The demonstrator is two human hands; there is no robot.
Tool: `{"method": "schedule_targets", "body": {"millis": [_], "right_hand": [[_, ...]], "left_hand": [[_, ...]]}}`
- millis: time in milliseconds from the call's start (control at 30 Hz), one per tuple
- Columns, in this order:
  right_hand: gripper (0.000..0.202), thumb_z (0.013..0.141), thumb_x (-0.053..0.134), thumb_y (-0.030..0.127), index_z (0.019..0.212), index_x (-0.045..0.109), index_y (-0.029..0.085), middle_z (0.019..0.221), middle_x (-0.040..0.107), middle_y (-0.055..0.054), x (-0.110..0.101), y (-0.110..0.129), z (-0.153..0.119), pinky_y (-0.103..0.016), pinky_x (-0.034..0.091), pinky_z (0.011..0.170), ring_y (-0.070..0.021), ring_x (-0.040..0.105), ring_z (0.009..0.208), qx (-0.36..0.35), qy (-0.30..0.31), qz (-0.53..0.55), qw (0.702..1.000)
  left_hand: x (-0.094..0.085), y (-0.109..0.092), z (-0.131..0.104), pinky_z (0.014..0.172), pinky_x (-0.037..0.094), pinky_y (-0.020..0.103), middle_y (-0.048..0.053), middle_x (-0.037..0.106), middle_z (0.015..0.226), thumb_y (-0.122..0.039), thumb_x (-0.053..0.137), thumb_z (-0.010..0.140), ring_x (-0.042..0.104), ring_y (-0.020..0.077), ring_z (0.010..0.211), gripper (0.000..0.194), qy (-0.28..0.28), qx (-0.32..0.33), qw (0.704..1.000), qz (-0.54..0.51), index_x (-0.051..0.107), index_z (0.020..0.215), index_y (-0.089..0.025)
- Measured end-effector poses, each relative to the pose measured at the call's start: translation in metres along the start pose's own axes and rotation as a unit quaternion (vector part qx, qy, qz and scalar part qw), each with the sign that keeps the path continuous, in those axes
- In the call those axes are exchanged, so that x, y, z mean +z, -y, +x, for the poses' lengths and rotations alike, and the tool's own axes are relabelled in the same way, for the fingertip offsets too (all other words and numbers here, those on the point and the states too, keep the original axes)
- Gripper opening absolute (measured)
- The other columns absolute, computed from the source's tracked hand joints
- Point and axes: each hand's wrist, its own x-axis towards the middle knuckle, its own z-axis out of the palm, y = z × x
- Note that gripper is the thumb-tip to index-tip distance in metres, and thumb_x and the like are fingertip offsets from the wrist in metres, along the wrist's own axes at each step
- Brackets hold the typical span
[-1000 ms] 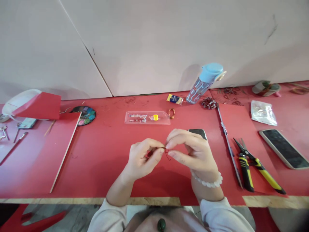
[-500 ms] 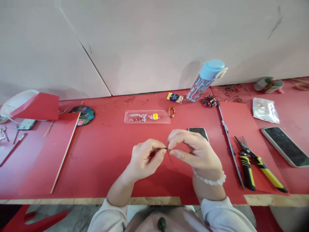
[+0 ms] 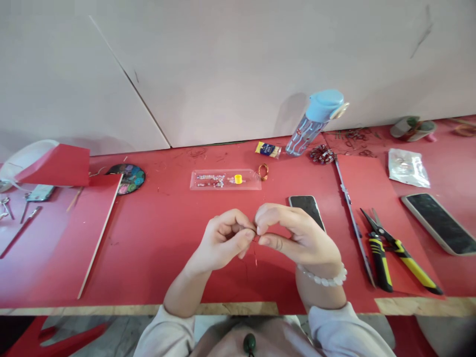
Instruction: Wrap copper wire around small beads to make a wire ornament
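Above the red table, my left hand (image 3: 227, 241) pinches a thin dark red cord (image 3: 255, 239) between thumb and fingers. My right hand (image 3: 293, 233), with a white bead bracelet (image 3: 325, 280) at its wrist, closes on the same cord right beside it. The fingertips of both hands almost touch, and loose cord ends hang below them. Beyond the hands lies a clear plastic tray (image 3: 245, 186) with small beads and a yellow cap (image 3: 238, 179). A braided ring of cord (image 3: 263, 172) rests at its right end.
A blue-lidded bottle (image 3: 315, 121) stands near the wall. To the right are a phone (image 3: 307, 206), yellow-black pliers (image 3: 380, 258), a larger phone (image 3: 441, 223) and a plastic packet (image 3: 408, 167). A red board (image 3: 84, 223) and paint palette (image 3: 130, 178) lie left.
Both hands have shifted slightly, their fingertips now closer together. The loose cord end hangs straighter down, and more of the nearer phone shows behind my right hand.
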Motion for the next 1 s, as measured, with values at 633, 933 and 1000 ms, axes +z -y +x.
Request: {"method": "schedule_targets", "body": {"millis": [633, 933, 1000], "right_hand": [[0.032, 0.092, 0.042, 0.009, 0.067, 0.030, 0.026, 0.057, 0.036, 0.005, 0.029, 0.000, 0.008, -0.028, 0.027, 0.049, -0.0130, 0.030, 0.053, -0.027, -0.071, -0.231, 0.970], [0.029, 0.101, 0.050, 0.041, 0.082, 0.059, 0.022, 0.067, 0.060, 0.000, 0.014, -0.003, 0.004, -0.027, 0.045, 0.055, -0.0136, 0.054, 0.058, 0.046, -0.133, -0.048, 0.989], [0.011, 0.095, 0.059, 0.023, 0.084, 0.061, 0.022, 0.071, 0.065, 0.000, 0.014, -0.004, 0.005, -0.026, 0.049, 0.059, -0.0133, 0.059, 0.062, 0.053, -0.138, -0.077, 0.986]], "left_hand": [[0.000, -0.002, -0.001, 0.047, 0.047, 0.013, -0.002, 0.078, 0.075, -0.013, 0.063, 0.096, 0.065, 0.0047, 0.051, 0.007, -0.203, 0.299, 0.802, 0.476, 0.068, 0.094, -0.018], [-0.001, -0.006, -0.006, 0.050, 0.050, 0.013, 0.001, 0.077, 0.079, -0.020, 0.056, 0.101, 0.064, 0.0055, 0.050, 0.010, -0.154, 0.225, 0.860, 0.432, 0.066, 0.100, -0.019], [-0.003, -0.006, -0.006, 0.052, 0.052, 0.015, 0.001, 0.077, 0.079, -0.020, 0.055, 0.102, 0.065, 0.0067, 0.052, 0.010, -0.136, 0.219, 0.866, 0.428, 0.066, 0.101, -0.020]]}}
